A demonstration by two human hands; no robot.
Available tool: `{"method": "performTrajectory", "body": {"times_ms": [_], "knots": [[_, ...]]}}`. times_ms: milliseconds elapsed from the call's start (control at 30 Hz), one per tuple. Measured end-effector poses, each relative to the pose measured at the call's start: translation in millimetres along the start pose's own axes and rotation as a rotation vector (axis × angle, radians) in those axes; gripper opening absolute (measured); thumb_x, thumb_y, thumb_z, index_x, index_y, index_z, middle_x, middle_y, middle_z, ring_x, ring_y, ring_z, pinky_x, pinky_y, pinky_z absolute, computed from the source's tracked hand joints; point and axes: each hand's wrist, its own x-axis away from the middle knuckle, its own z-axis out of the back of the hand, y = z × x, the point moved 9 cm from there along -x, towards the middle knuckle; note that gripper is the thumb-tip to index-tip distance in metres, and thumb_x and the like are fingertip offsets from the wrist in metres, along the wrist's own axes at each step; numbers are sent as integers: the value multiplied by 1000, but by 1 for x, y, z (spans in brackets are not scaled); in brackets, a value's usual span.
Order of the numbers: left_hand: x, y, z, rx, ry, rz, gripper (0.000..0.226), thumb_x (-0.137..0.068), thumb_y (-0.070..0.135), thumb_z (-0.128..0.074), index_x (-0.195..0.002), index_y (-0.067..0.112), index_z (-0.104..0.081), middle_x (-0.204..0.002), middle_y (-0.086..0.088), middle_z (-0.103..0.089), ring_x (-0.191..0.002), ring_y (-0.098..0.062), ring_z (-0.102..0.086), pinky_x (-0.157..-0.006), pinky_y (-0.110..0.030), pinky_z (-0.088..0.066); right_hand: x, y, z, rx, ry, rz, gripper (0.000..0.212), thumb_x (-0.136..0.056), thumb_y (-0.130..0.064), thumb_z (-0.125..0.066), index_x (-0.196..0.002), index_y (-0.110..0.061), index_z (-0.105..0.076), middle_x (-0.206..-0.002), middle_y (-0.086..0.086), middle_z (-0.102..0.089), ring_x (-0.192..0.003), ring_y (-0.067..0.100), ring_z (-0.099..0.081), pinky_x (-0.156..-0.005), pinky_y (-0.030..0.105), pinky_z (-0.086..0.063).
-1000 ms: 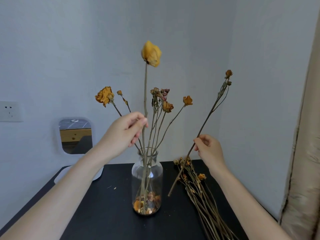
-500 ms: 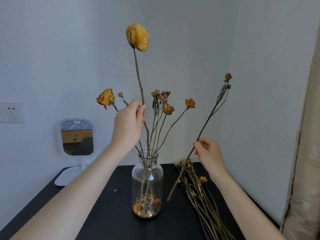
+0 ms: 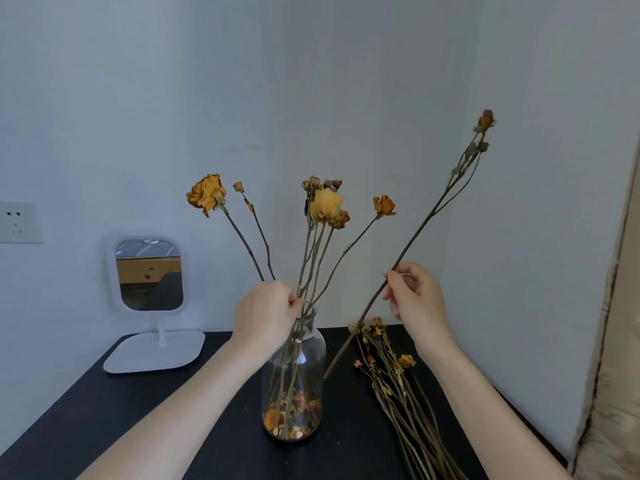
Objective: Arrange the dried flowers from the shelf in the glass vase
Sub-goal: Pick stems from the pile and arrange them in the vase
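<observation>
The left hand (image 3: 265,315) pinches the stems at the mouth of the glass vase (image 3: 294,375), which stands mid-worktop (image 3: 104,420) with several dried flowers upright in it. The right hand (image 3: 417,299) has its grip closed on a single long stem (image 3: 415,233); its long axis slants from a bud high on the right down to a cut end just right of the vase. That end points down-left, so the vase mouth lies up and left of it. More stems (image 3: 398,393) lie on the worktop beside the vase
</observation>
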Motion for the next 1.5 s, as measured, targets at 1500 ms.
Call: {"method": "performTrajectory", "body": {"times_ms": [1500], "knots": [[35, -59, -82, 717, -169, 331, 64, -58, 52, -79, -113, 28, -56, -117, 8, -57, -115, -14, -49, -100, -40, -45, -5, -40, -80, 180, -230, 279, 11, -92, -19, -50, -82, -19, -54, -66, -5, -51, -54, -2, -47, -52, 10, -40]]}}
